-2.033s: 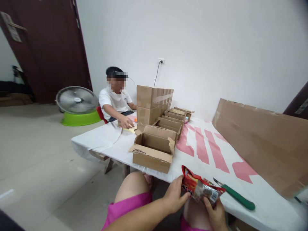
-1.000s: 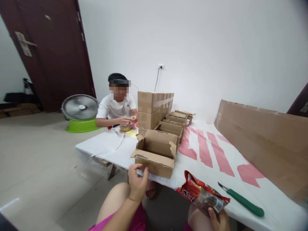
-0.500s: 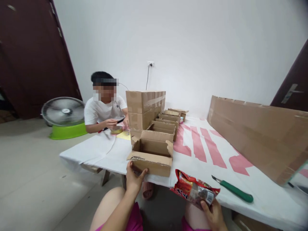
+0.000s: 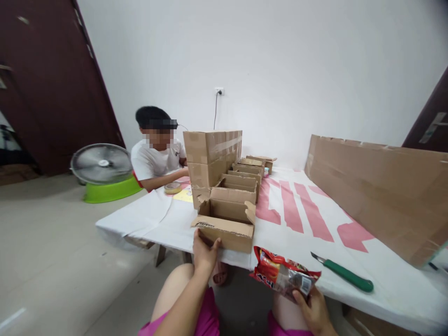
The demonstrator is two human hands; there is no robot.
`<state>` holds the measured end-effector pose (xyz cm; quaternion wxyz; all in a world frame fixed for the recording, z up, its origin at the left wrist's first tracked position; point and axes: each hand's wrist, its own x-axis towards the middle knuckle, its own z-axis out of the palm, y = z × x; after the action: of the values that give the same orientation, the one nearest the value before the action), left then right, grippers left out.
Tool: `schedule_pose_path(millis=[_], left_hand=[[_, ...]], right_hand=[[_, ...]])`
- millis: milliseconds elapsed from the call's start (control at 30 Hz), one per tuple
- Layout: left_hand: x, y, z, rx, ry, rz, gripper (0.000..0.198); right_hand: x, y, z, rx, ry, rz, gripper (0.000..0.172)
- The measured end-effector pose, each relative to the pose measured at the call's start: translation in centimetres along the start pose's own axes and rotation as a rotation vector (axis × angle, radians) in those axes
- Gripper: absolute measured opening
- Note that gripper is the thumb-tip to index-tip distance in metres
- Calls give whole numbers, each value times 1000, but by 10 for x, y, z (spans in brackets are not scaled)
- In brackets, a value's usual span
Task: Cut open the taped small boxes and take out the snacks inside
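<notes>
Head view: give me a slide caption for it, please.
Left hand at the nearest open cardboard box, right hand holding a red packet beside a green-handled knife.

Red packet [image 4: 283,276], brown cardboard box [image 4: 231,237]
The knife handle [image 4: 349,274] is coloured green; the white desk cover [image 4: 276,239] is patterned with broad pink shapes [image 4: 314,212].

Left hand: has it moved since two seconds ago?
Yes: leftward. Against the green-handled knife lying on the table, the left hand went from the red snack packet to the nearest open cardboard box.
</notes>
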<state>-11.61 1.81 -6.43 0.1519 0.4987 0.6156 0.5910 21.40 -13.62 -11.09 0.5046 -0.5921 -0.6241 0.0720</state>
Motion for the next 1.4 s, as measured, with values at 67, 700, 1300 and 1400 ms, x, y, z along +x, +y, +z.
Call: schedule_pose_path(millis=[67, 700, 1300, 1400], left_hand=[[-1, 1, 2, 3, -21, -7, 81], [-13, 44, 3, 258, -153, -164, 84], [-10, 12, 25, -219, -39, -95, 76], [-11, 10, 22, -295, -39, -138, 60]], right_hand=[[0, -1, 0, -8, 9, -6, 43], [-2, 4, -1, -34, -53, -3, 41], [19, -47, -5, 87, -167, -82, 33], [40, -73, 11, 244, -230, -141, 41]])
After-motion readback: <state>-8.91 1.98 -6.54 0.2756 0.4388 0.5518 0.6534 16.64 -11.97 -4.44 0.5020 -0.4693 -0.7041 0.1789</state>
